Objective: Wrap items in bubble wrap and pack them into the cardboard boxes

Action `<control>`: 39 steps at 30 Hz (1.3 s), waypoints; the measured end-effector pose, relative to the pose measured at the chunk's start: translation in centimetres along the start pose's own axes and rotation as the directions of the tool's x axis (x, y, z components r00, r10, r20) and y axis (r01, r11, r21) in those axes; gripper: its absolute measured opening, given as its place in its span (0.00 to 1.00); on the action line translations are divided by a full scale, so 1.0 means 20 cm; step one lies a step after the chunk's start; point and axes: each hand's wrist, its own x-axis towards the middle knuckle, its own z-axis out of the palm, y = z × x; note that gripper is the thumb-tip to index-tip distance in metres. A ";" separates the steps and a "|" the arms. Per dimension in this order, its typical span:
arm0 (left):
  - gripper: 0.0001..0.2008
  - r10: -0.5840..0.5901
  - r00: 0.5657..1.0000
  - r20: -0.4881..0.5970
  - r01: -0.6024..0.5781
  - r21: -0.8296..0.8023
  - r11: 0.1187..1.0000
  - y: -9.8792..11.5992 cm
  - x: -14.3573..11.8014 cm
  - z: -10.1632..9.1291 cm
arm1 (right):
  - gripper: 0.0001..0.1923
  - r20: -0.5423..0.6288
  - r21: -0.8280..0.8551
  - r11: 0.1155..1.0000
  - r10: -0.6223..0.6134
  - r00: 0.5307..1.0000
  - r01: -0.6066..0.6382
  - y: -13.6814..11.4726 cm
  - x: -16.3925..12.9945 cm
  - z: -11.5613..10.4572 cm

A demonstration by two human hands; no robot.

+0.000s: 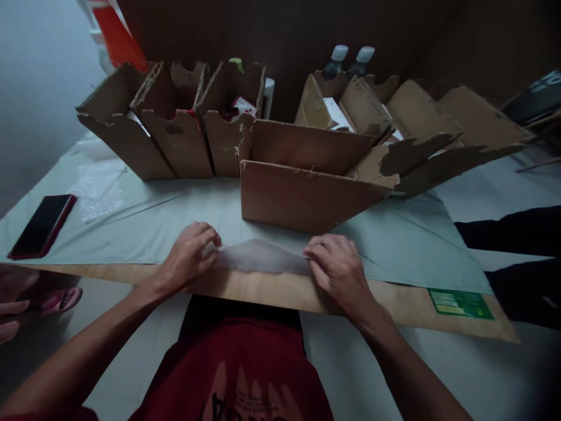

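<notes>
Both hands, left [189,252] and right [337,266], pinch a clear bag [263,257] flat, unfilled, with cardboard boxes [302,187] at twelve o'clock.

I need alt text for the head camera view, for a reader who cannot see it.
Two bare hands, the left hand and the right hand, hold the ends of a thin clear plastic piece at the near edge of a wooden board. Behind it stand open cardboard boxes; a dark phone lies at the left.
</notes>
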 end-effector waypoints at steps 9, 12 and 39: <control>0.05 0.218 0.969 0.114 -0.224 0.039 0.974 -0.04 -0.18 0.01 | 0.17 0.167 0.040 0.988 -0.157 0.973 0.152 0.04 -0.17 0.04; 0.10 0.152 0.985 0.081 -0.152 -0.010 0.988 -0.02 -0.20 0.01 | 0.16 0.194 0.100 0.992 -0.097 0.976 0.078 0.05 -0.21 0.03; 0.18 -0.085 0.982 -0.169 0.131 0.283 0.950 -0.12 -0.16 0.24 | 0.16 0.002 -0.260 0.940 0.228 0.974 -0.219 0.05 -0.13 0.18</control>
